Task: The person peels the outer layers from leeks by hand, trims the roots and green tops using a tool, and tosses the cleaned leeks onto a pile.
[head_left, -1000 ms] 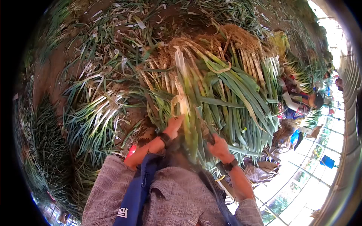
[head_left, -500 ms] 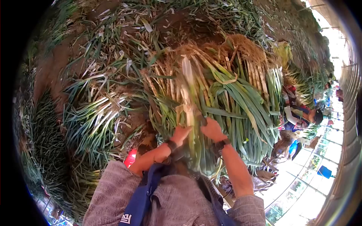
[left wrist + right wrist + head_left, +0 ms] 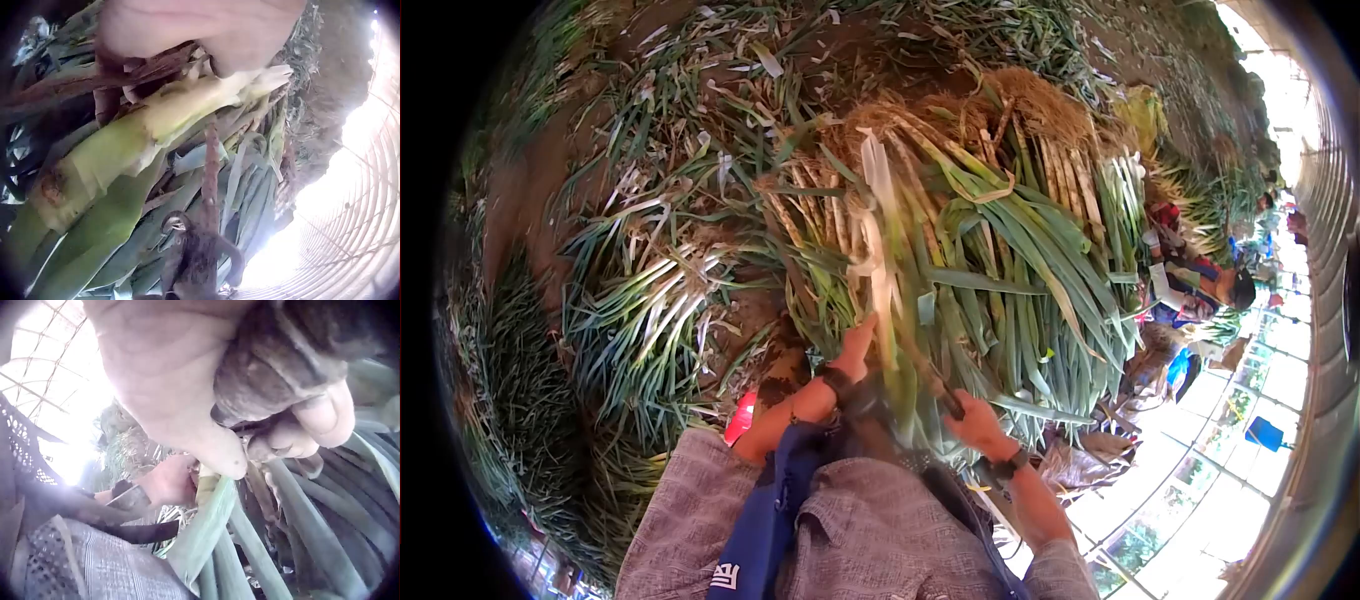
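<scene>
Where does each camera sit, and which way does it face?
Head: on the head, facing down at the leek pile; shows both forearms, left hand, right hand, grey shirt.
Left wrist: on the left wrist, looking past the hand at the pale leek it holds.
Right wrist: on the right wrist, looking past fingers gripping a dark tool towards the left hand.
Shared: head and right wrist both show the left hand.

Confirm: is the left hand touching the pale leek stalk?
Touching. The left wrist view shows the left hand closed round the leek, skin against its pale stalk. The right hand grips a knife.
</scene>
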Action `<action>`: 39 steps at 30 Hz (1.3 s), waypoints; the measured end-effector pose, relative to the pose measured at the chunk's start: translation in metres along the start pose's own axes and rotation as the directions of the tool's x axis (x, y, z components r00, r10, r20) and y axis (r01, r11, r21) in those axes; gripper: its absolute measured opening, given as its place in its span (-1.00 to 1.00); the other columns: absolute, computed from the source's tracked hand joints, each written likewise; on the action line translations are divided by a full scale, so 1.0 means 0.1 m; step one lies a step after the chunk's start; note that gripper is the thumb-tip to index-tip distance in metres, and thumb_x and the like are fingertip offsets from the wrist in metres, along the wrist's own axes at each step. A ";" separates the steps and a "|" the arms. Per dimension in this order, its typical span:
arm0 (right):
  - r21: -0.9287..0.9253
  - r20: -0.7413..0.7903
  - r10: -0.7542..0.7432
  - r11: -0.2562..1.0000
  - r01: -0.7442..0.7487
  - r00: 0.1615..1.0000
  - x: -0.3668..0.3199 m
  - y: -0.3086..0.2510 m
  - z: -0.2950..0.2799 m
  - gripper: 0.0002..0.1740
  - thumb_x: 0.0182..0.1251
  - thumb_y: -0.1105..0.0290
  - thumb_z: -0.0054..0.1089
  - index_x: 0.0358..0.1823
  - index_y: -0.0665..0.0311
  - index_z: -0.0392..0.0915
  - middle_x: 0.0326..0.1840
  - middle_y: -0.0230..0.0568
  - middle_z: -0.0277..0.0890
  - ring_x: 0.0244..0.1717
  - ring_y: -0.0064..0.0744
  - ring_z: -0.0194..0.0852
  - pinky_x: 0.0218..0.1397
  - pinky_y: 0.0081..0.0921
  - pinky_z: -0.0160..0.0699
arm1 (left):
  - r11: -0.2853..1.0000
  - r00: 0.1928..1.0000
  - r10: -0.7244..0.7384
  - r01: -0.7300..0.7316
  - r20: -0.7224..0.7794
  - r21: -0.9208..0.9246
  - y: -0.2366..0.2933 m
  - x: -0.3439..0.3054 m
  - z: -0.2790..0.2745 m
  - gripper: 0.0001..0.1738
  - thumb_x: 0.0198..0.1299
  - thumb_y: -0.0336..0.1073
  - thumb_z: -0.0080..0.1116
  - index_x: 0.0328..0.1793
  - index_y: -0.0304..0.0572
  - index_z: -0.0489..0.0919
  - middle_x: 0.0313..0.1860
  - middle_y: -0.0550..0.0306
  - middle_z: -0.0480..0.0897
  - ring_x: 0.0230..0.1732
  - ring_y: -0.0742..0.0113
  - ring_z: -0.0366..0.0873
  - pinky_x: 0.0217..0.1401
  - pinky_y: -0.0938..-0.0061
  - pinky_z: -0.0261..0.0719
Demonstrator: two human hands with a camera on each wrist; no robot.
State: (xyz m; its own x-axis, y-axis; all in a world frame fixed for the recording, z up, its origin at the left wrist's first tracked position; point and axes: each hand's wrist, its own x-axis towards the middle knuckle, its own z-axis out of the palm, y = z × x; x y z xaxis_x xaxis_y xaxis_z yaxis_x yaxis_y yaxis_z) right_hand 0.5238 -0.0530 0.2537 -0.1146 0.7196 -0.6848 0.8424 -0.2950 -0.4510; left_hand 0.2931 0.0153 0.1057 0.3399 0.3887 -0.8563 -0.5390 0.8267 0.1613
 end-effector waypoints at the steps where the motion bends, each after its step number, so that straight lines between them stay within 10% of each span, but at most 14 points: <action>1: 0.078 0.001 0.055 0.995 -0.055 0.998 -0.11 -0.03 0.05 -0.62 0.13 0.22 0.29 -0.08 0.27 0.51 -0.44 0.07 0.52 -0.39 0.06 0.53 -0.29 -0.12 0.47 | 1.000 1.000 -0.006 0.006 -0.003 0.012 -0.04 0.02 -0.03 -0.57 0.38 0.11 0.07 -0.04 -0.10 0.59 -0.30 0.23 0.61 -0.30 0.29 0.60 -0.21 0.22 0.63; 6: 0.165 -0.033 0.065 0.985 -0.059 0.997 -0.28 0.26 0.38 -0.61 0.13 0.23 0.30 -0.08 0.29 0.50 -0.48 0.04 0.49 -0.42 0.03 0.52 -0.31 -0.16 0.46 | 0.999 0.998 -0.047 0.047 -0.029 0.011 -0.13 -0.01 -0.09 -0.52 0.36 0.12 0.10 0.04 -0.16 0.57 -0.12 0.19 0.56 0.14 0.24 0.49 -0.04 -0.01 0.61; 9: 0.144 -0.015 0.087 0.986 -0.084 0.996 -0.27 0.30 0.41 -0.63 0.14 0.28 0.31 -0.09 0.33 0.51 -0.52 -0.05 0.43 -0.47 -0.12 0.44 -0.34 -0.26 0.43 | 0.985 0.949 0.015 0.039 -0.315 0.166 -0.11 0.08 -0.01 -0.48 0.33 0.09 0.16 0.08 -0.26 0.52 -0.03 0.11 0.54 0.15 0.16 0.49 -0.01 -0.03 0.60; 13: 0.418 0.063 0.046 0.906 -0.068 0.997 -0.29 0.48 0.66 -0.67 0.16 0.29 0.31 -0.13 0.34 0.52 -0.53 -0.30 0.38 -0.47 -0.45 0.32 -0.40 -0.41 0.37 | 0.952 0.979 0.073 -0.012 -0.188 0.306 -0.19 0.31 -0.21 -0.46 0.30 0.01 0.21 0.13 -0.35 0.49 -0.03 0.03 0.57 0.06 0.07 0.54 0.03 -0.01 0.61; 15: 0.505 0.104 0.037 0.859 -0.085 0.994 -0.28 0.49 0.74 -0.67 0.17 0.28 0.31 -0.14 0.35 0.52 -0.52 -0.37 0.36 -0.45 -0.54 0.29 -0.41 -0.45 0.35 | 0.384 0.594 0.783 -0.228 -0.185 0.895 -0.41 0.63 -0.51 -0.50 0.23 -0.09 0.25 0.11 -0.34 0.47 -0.04 -0.05 0.50 -0.13 0.11 0.57 -0.19 0.21 0.61; 19: 0.536 0.220 0.084 0.822 -0.192 0.972 -0.28 0.28 0.72 -0.65 0.16 0.26 0.32 -0.16 0.38 0.52 -0.49 -0.41 0.36 -0.43 -0.57 0.29 -0.40 -0.47 0.33 | 0.344 0.769 0.635 -0.204 -0.068 0.917 -0.09 0.44 -0.56 -0.58 0.24 -0.16 0.24 0.03 -0.40 0.54 -0.04 0.02 0.55 -0.10 0.19 0.56 -0.10 0.23 0.52; 21: 0.542 0.230 0.090 0.815 -0.205 0.969 -0.25 0.22 0.75 -0.64 0.15 0.25 0.32 -0.16 0.39 0.52 -0.48 -0.40 0.36 -0.43 -0.56 0.29 -0.40 -0.47 0.32 | 0.796 0.925 0.354 -0.222 -0.136 0.563 -0.03 0.30 -0.47 -0.64 0.28 -0.17 0.20 -0.03 -0.38 0.61 -0.04 0.09 0.60 -0.08 0.28 0.55 -0.07 0.24 0.49; 26: 0.445 0.095 0.016 0.894 -0.057 0.995 -0.22 0.37 0.75 -0.58 0.12 0.20 0.33 -0.12 0.40 0.53 -0.49 -0.14 0.44 -0.44 -0.32 0.40 -0.34 -0.30 0.40 | 0.952 0.980 0.199 -0.197 0.015 0.233 0.16 0.31 -0.33 -0.63 0.36 -0.07 0.11 0.10 -0.18 0.56 -0.12 0.21 0.62 -0.15 0.33 0.56 -0.11 0.31 0.52; 31: 0.258 0.081 -0.037 0.966 0.015 0.996 -0.09 0.34 0.56 -0.53 0.12 0.23 0.23 0.04 0.34 0.51 -0.29 0.22 0.60 -0.29 0.16 0.59 -0.17 -0.05 0.56 | 0.931 0.970 0.241 -0.225 -0.019 0.288 0.24 0.47 -0.10 -0.72 0.34 -0.10 0.17 -0.08 -0.15 0.55 -0.28 0.21 0.61 -0.36 0.35 0.59 -0.37 0.39 0.52; 34: 0.263 -0.196 0.135 0.961 -0.081 0.971 -0.20 0.07 0.44 -0.58 0.12 0.27 0.20 0.02 0.24 0.50 -0.28 0.15 0.62 -0.22 0.24 0.58 -0.14 0.06 0.54 | 0.868 0.962 0.263 -0.200 -0.079 0.455 0.31 0.31 0.04 -0.68 0.22 -0.14 0.35 -0.14 -0.23 0.55 -0.40 0.20 0.59 -0.52 0.40 0.54 -0.48 0.42 0.47; 39: 0.155 -0.060 0.000 0.988 0.009 0.998 -0.42 0.02 0.56 -0.59 0.15 0.30 0.16 0.06 0.20 0.48 -0.28 0.17 0.61 -0.21 0.24 0.58 -0.14 0.06 0.52 | 0.862 0.981 0.190 -0.147 -0.040 0.486 0.35 0.45 0.06 -0.56 0.28 -0.07 0.31 0.07 -0.28 0.55 -0.11 0.06 0.64 -0.18 0.18 0.64 -0.14 0.24 0.61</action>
State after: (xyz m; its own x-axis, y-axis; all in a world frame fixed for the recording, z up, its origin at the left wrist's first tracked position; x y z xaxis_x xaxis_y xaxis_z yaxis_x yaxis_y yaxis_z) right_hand 0.5011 -0.1187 0.2493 -0.0823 0.7560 -0.6493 0.7494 -0.3826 -0.5404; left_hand 0.2942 0.0646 0.0759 0.2000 0.5223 -0.8290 -0.1399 0.8526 0.5035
